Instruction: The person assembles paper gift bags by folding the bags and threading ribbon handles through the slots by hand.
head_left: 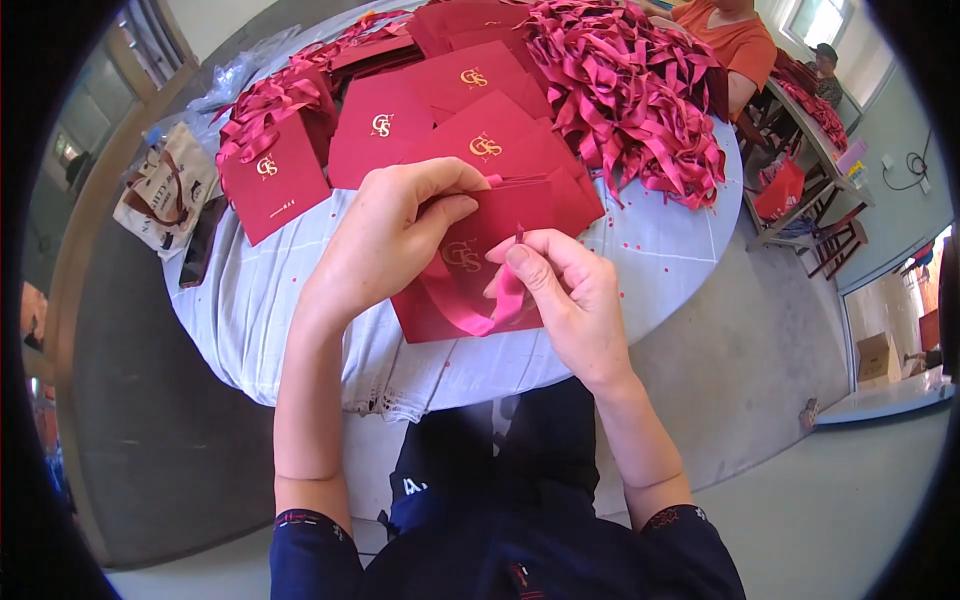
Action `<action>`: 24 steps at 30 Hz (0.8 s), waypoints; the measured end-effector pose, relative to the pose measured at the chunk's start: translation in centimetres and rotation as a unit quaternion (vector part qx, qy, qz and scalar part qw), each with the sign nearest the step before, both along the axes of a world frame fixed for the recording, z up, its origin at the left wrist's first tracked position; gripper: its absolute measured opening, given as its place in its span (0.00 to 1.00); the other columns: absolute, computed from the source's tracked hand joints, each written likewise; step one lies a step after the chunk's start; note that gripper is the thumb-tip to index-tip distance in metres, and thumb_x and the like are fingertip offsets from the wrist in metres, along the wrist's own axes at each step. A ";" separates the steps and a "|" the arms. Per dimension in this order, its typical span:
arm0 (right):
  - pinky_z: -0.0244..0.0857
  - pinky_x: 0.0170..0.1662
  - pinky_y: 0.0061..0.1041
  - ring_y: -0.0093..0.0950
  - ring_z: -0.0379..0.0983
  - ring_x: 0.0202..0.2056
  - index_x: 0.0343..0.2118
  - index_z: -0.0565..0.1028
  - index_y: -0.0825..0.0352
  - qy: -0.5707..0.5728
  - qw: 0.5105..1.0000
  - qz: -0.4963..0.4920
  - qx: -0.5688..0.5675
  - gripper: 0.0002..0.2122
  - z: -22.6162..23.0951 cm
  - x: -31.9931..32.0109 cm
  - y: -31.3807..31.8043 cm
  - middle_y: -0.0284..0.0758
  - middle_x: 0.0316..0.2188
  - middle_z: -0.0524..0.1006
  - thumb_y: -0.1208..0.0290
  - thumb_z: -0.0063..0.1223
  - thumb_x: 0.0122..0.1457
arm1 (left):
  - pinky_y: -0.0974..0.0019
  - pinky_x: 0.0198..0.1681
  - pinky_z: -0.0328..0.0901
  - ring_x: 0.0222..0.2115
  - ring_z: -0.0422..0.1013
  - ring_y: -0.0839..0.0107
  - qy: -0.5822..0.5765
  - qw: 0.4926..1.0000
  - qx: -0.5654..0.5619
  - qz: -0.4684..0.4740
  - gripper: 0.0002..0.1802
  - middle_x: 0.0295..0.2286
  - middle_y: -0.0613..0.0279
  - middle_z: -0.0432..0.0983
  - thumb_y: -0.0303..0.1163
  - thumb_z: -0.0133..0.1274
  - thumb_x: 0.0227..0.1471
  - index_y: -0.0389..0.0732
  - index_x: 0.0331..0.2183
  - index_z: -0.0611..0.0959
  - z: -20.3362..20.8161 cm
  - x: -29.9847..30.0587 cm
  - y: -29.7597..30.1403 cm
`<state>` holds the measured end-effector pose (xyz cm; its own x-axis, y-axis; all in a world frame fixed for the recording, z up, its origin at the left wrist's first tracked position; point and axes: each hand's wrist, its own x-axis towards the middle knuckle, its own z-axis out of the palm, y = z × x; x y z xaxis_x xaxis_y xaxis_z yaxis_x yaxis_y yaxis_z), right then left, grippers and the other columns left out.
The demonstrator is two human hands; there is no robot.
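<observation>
Left hand (398, 220) pinching red bag (465, 238) near top edge, seemingly steadying it; right hand (572, 290) pinching pink ribbon (510, 296) (loop hanging slack), apparently controlling end.

A round table (690, 250) covered with a pale, thinly lined cloth (240, 330), which hangs in loose folds at the near edge. Flat dark red paper bags (370, 155) with gold emblems overlap across the middle. At the far right sits a large tangled heap of glossy pink-red ribbon (640, 110); a smaller ribbon pile (285, 95) lies far left, next to crumpled clear plastic (235, 78). On the left edge rest a cream cloth tote (160, 205) and a dark slab (203, 240), possibly a phone. Small red specks (638, 247) dot the right side.
</observation>
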<state>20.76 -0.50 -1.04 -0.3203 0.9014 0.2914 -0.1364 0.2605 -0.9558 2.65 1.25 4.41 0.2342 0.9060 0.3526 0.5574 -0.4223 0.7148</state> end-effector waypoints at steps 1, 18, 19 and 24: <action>0.66 0.29 0.17 0.16 0.71 0.24 0.34 0.75 0.72 -0.017 1.000 -0.017 0.009 0.12 0.0 -0.1 0.1 0.32 0.21 0.76 0.67 0.46 0.64 | 0.70 0.34 0.67 0.30 0.75 0.70 -0.010 1.000 0.003 -0.022 0.08 0.27 0.51 0.78 0.21 0.52 0.50 0.30 0.35 0.79 -0.2 -0.2 0.2; 0.61 0.22 0.22 0.22 0.69 0.17 0.25 0.72 0.72 -0.101 0.982 -0.117 0.107 0.09 0.2 -1.3 0.0 0.37 0.15 0.73 0.74 0.51 0.60 | 0.73 0.40 0.66 0.34 0.71 0.77 -0.080 0.992 -0.067 -0.064 0.09 0.30 0.58 0.78 0.21 0.49 0.53 0.28 0.36 0.79 0.1 -0.9 0.0; 0.61 0.22 0.22 0.22 0.69 0.16 0.25 0.72 0.72 -0.108 0.978 -0.127 0.126 0.09 0.2 -1.3 0.0 0.37 0.15 0.73 0.74 0.51 0.60 | 0.72 0.40 0.66 0.34 0.71 0.77 -0.079 0.993 -0.066 -0.065 0.09 0.30 0.58 0.78 0.21 0.49 0.53 0.27 0.36 0.79 0.0 -0.9 0.0; 0.61 0.21 0.23 0.23 0.69 0.16 0.25 0.72 0.72 -0.113 0.978 -0.124 0.123 0.09 0.7 -1.2 -0.2 0.37 0.14 0.73 0.74 0.51 0.60 | 0.72 0.39 0.66 0.33 0.72 0.76 -0.058 0.994 -0.066 -0.059 0.09 0.30 0.56 0.78 0.21 0.49 0.53 0.28 0.37 0.78 0.4 -0.7 -0.5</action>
<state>19.55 -0.74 -0.32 -0.1819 0.8711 0.4561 0.1684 0.4846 -0.8584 1.93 0.79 4.84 0.3064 0.9146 0.2638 0.4197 -0.3785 0.8250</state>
